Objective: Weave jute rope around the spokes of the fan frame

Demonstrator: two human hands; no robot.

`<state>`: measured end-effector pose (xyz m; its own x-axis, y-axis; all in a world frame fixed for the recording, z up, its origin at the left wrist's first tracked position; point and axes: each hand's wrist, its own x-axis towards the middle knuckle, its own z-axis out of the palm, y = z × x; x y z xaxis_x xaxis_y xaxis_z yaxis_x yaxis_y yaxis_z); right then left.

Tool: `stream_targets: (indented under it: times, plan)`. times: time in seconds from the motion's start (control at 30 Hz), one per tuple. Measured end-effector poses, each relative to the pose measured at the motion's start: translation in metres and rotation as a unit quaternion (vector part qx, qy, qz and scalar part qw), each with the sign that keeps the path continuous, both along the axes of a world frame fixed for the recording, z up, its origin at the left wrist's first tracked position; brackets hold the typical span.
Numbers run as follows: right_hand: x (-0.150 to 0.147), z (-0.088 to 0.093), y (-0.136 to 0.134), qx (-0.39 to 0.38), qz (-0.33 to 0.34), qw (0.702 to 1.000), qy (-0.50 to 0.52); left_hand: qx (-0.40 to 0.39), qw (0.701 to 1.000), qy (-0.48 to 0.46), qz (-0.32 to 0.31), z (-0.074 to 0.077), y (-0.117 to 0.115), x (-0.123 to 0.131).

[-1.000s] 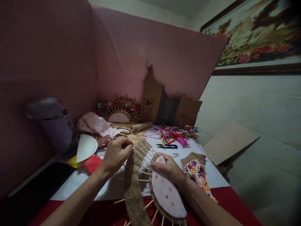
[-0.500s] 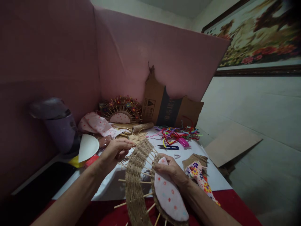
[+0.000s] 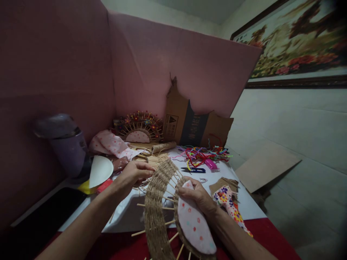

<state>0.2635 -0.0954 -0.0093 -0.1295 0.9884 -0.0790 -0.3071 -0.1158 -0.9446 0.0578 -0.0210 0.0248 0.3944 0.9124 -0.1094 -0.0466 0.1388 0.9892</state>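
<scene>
My right hand (image 3: 199, 196) grips a half-round woven fan by its inner part, thumb on top of a pink spotted cloth panel (image 3: 195, 225). Thin wooden sticks (image 3: 173, 222) radiate from that panel through a wide curved band of brown twine (image 3: 155, 207), and their ends poke out past its outer edge. At the band's upper left edge is my left hand (image 3: 137, 174), its fingers drawn together with the tips against the rim. Whatever those fingertips pinch is hidden.
Behind stand a similar decorated fan (image 3: 138, 136) and torn cardboard (image 3: 175, 126). Nearby lie blue thread snips (image 3: 199, 170), colourful pipe cleaners (image 3: 202, 157), spotted cloth (image 3: 108, 142), a white folded disc (image 3: 101, 171) and flowered fabric (image 3: 230, 206). A purple container (image 3: 67, 151) stands left.
My left hand's fingers have closed in against the band's outer edge and the hand sits slightly lower. My right hand keeps its grip on the fan, which has barely moved.
</scene>
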Motion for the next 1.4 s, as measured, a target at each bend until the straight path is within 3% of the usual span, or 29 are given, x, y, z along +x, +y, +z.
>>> stream_targets:
  times: [0.17,0.37,0.77,1.03,1.2,1.4]
  plan:
    - [0.001,-0.002,0.002,0.004,-0.001,1.000,0.001,0.068,0.994,0.076,0.027,0.002,0.004,-0.002]
    - [-0.002,0.001,-0.001,0.007,-0.027,1.000,0.010,0.101,0.990,0.092,0.043,0.007,0.000,0.001]
    - [-0.003,0.002,-0.002,0.004,-0.048,0.999,0.009,0.238,0.955,0.164,0.062,0.009,-0.006,0.002]
    - [0.000,0.008,-0.002,-0.004,-0.084,0.996,-0.006,0.265,0.950,0.165,0.025,0.014,-0.012,0.001]
    - [-0.002,0.011,-0.004,-0.005,-0.098,0.995,0.019,0.269,0.946,0.178,0.032,0.015,-0.012,0.001]
    - [-0.002,0.011,-0.004,0.004,-0.092,0.995,0.035,0.222,0.962,0.155,0.035,0.012,-0.008,0.000]
